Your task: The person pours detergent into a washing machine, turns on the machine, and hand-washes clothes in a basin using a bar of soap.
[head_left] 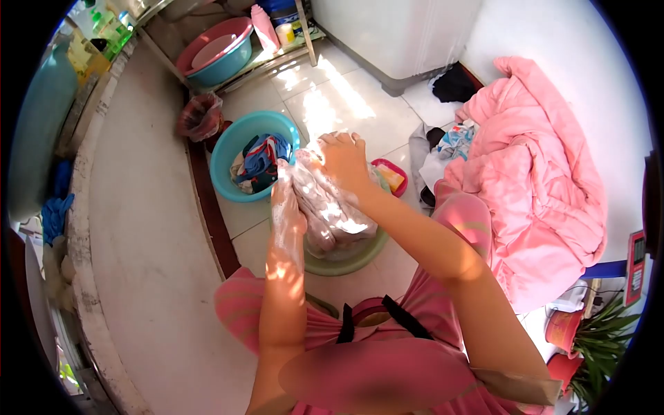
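A wet, greyish soapy cloth is bunched up above a green basin on the floor between my knees. My left hand, coated in white suds, grips the cloth along its left side; its fingers are partly hidden by foam and cloth. My right hand is closed over the upper right part of the cloth, with suds around the fingers. Just right of the cloth, a pink soap dish holds a yellow bar of soap. To the left stands a blue basin with several garments inside.
A pink quilt is heaped at the right, beside some clothes. Stacked basins and a pink bottle stand on a rack at the back. A low wall runs along the left. Potted plants are at lower right.
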Tool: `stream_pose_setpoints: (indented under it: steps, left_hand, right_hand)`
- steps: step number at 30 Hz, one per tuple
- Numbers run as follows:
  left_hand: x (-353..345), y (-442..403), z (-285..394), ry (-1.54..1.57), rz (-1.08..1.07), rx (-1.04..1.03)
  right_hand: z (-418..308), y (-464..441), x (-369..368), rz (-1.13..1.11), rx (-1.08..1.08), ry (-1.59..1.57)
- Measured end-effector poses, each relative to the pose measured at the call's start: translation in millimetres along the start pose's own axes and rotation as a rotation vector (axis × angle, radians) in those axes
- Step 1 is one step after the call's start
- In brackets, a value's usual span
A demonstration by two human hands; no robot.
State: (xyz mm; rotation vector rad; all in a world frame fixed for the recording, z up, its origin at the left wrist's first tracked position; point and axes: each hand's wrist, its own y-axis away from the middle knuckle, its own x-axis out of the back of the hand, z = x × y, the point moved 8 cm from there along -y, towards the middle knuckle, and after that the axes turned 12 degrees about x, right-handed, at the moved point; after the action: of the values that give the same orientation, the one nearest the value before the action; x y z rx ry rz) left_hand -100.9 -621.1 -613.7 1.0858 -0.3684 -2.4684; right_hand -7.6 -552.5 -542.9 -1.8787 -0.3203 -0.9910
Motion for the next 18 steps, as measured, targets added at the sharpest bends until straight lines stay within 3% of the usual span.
stream_pose_setpoints:
  steps: [1,3,4,5,6,7,8,9,10,12,13,14,15,16,18]
  left_hand:
    - [12,-6,5,-0.096,-0.020,-0.074]
    - [10,-9,11,-0.112,-0.118,-0.159]
    - [0,1,23,-0.264,-0.078,-0.237]
    - [-8,8,32,-0.417,-0.038,-0.316]
    - [-8,10,46,-0.715,0.034,-0.489]
    - [-12,13,49,-0.721,0.027,-0.488]
    - [-23,25,58,-0.929,0.075,-0.670]
    - [-34,39,62,-1.132,0.129,-0.852]
    - [-29,33,58,-0.948,0.076,-0.711]
    - [-19,26,48,-0.995,0.150,-0.658]
    - [-7,18,39,-1.041,0.220,-0.600]
    - [10,2,26,-1.073,0.210,-0.523]
    - [21,-5,18,-1.350,0.368,-0.338]
    - [36,-19,8,-1.488,0.362,-0.349]
    - [49,-30,-1,-1.628,0.362,-0.359]
  right_hand:
    - [-4,-3,10,-0.001,0.002,0.003]
    - [-22,-3,8,-0.134,0.032,-0.988]
    - [-28,-2,8,-0.202,0.227,-0.745]
    - [-19,2,-2,-0.195,0.226,-0.743]
    - [-2,14,-32,-0.345,0.064,-0.729]
    - [10,21,-45,-0.493,-0.100,-0.709]
    - [11,23,-54,-0.628,-0.077,-0.640]
    - [11,22,-47,-0.626,-0.081,-0.640]
    - [16,15,-34,-0.494,-0.147,-0.713]
    - [22,0,-2,-0.274,-0.188,-0.805]
    - [21,-4,12,-0.274,-0.191,-0.807]
    - [22,-11,33,-0.074,-0.219,-1.144]
    - [29,-15,49,0.142,-0.238,-1.469]
    - [37,-15,53,0.142,-0.235,-1.465]
    - [72,-10,59,0.373,-0.408,-1.545]
